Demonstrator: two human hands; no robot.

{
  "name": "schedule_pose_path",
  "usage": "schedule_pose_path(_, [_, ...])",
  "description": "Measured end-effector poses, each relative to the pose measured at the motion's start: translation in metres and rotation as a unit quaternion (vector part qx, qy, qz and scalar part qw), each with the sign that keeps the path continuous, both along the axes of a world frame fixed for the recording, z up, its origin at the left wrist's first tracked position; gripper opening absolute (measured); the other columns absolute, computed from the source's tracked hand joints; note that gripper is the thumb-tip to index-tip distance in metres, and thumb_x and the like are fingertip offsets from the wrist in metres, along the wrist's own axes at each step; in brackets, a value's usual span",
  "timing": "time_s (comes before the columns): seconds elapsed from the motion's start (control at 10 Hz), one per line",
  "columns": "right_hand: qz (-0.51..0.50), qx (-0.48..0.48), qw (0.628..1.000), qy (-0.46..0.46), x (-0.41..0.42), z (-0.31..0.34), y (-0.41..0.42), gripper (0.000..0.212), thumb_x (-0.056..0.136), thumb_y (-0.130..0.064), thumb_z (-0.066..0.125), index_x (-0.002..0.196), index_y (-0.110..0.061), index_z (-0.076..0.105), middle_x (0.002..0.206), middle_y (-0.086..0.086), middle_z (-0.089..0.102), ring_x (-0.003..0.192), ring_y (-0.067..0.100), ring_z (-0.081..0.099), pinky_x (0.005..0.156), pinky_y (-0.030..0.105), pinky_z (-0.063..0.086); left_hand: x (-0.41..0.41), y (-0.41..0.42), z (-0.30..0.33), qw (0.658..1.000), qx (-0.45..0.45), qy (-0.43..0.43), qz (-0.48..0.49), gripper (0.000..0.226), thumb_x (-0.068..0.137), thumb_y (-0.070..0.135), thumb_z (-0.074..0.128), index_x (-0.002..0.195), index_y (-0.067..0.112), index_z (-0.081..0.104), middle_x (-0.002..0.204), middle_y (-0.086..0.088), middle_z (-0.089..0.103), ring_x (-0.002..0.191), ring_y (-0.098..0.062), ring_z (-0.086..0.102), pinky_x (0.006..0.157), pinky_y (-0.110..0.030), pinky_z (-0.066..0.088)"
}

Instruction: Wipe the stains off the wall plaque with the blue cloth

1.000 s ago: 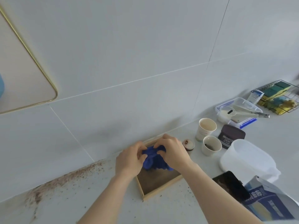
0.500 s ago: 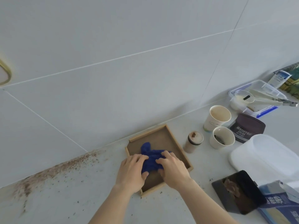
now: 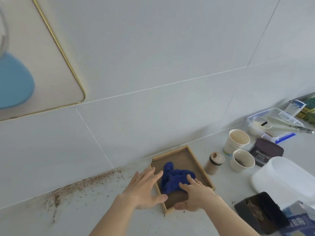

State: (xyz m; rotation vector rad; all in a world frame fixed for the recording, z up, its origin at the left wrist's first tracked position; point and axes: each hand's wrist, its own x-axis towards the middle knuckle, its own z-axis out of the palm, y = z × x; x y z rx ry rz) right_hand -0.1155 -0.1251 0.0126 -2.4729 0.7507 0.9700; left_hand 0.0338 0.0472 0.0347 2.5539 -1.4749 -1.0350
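wall plaque (image 3: 185,156): flat on counter, lower centre | blue cloth (image 3: 173,179): bunched on plaque | left hand (image 3: 144,189): fingers spread, over plaque's left edge | right hand (image 3: 196,195): fingertips pressing cloth, thumb under plaque's near edge

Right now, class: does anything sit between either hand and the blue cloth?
Nothing visible does. The blue cloth lies bunched in the wooden plaque; the right hand already rests on it, and the left hand, open, lies beside it over the plaque's left rim.
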Motion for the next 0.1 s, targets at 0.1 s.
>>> schedule_pose_path(0.1, [-0.01,-0.003,1.0,-0.02,0.0045,0.0305,0.0262,0.1,0.08,-0.084,0.054,0.16,-0.039,0.013,0.172,0.001,-0.011,0.158,0.031,-0.006,0.125,0.062,0.012,0.0095,0.032,0.026,0.999,-0.026,-0.024,0.019,0.09,0.092,0.078,0.04,0.162,0.043,-0.005,0.173,0.009,-0.015,0.159,-0.016,-0.018,0.129,-0.045,-0.011])
